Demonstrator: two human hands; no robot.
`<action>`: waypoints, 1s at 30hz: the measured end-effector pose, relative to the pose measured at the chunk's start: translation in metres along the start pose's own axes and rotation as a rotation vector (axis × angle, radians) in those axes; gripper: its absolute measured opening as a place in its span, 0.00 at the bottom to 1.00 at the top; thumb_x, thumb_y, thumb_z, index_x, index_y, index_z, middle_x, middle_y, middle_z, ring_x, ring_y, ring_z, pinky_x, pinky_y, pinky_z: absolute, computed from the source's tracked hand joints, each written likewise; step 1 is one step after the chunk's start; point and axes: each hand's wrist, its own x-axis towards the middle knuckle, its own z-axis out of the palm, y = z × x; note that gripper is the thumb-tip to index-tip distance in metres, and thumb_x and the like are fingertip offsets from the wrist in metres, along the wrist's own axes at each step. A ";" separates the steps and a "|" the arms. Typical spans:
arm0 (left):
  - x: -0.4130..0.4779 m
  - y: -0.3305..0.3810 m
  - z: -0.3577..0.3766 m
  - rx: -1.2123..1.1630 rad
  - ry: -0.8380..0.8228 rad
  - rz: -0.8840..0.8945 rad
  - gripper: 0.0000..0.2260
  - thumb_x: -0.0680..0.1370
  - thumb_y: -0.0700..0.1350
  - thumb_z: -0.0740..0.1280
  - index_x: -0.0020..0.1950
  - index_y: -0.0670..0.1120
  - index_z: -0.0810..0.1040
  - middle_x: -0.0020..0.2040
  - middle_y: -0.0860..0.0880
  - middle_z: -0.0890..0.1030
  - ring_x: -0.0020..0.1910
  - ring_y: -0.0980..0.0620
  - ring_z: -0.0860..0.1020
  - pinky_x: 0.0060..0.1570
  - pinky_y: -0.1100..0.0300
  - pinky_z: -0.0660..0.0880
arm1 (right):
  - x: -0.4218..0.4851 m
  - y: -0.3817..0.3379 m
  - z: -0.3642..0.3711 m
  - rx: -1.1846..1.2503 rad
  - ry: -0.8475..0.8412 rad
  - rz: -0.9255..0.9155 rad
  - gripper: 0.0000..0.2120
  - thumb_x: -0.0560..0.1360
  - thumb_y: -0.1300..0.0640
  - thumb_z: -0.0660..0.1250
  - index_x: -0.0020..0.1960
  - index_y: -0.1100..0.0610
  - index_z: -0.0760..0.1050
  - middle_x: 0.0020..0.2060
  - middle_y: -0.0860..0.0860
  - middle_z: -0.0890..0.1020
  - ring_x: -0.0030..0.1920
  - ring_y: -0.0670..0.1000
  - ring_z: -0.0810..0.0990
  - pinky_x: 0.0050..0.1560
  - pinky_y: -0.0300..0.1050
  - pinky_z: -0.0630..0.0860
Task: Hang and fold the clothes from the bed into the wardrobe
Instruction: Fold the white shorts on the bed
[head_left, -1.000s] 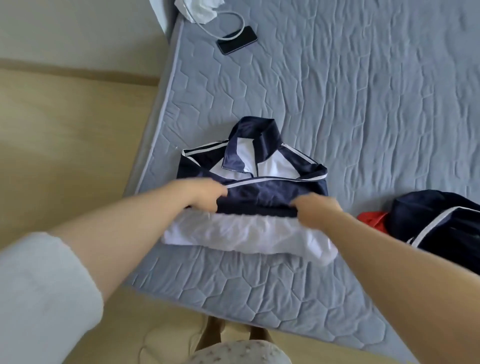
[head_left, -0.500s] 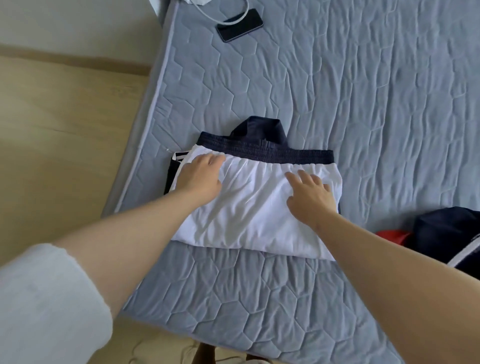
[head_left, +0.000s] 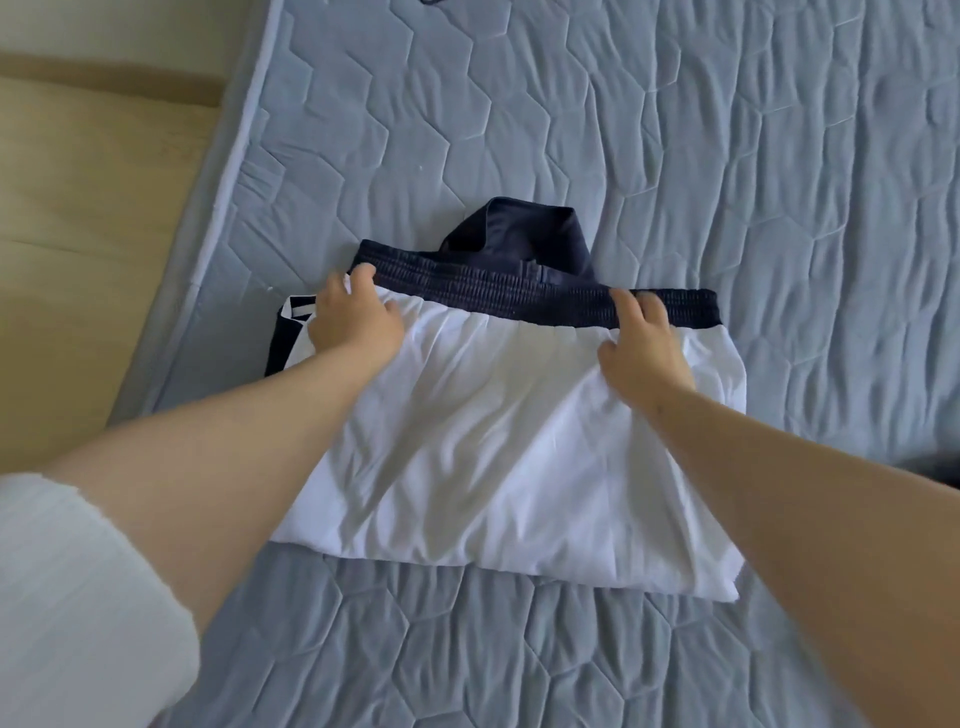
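Jacket (head_left: 493, 441), folded white side up, lies on the grey quilted bed (head_left: 519, 130) near its left edge, navy hem band (head_left: 493, 291) farthest away. Left hand (head_left: 353, 322) curls its fingers over the band's left end; grip unclear. Right hand (head_left: 644, 353) rests nearly straight fingers on the band, holding nothing.

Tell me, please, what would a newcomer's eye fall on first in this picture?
The folded jacket, white with a navy band and collar, lies in the middle of the grey quilted mattress. The left hand and the right hand rest on it near the two ends of the band. A strip of wooden floor runs along the left.
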 end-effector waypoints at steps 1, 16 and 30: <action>0.007 0.001 0.001 0.013 0.028 0.069 0.21 0.79 0.43 0.60 0.71 0.46 0.63 0.71 0.45 0.63 0.68 0.44 0.64 0.63 0.49 0.63 | 0.010 -0.004 0.000 -0.020 0.015 -0.018 0.29 0.75 0.64 0.56 0.74 0.51 0.55 0.70 0.51 0.61 0.62 0.60 0.67 0.50 0.50 0.68; 0.031 0.060 -0.022 0.703 -0.497 0.580 0.08 0.69 0.49 0.68 0.35 0.51 0.69 0.34 0.51 0.74 0.37 0.51 0.72 0.43 0.57 0.64 | 0.011 -0.012 0.000 -0.260 0.016 -0.087 0.13 0.76 0.55 0.63 0.58 0.56 0.66 0.52 0.56 0.69 0.41 0.57 0.71 0.36 0.47 0.66; 0.030 0.080 -0.031 0.774 -0.911 0.667 0.22 0.70 0.43 0.71 0.60 0.54 0.67 0.37 0.56 0.70 0.37 0.54 0.72 0.39 0.58 0.69 | 0.007 -0.008 -0.016 -0.215 0.005 -0.162 0.11 0.79 0.54 0.58 0.59 0.56 0.71 0.44 0.50 0.69 0.41 0.57 0.72 0.37 0.46 0.68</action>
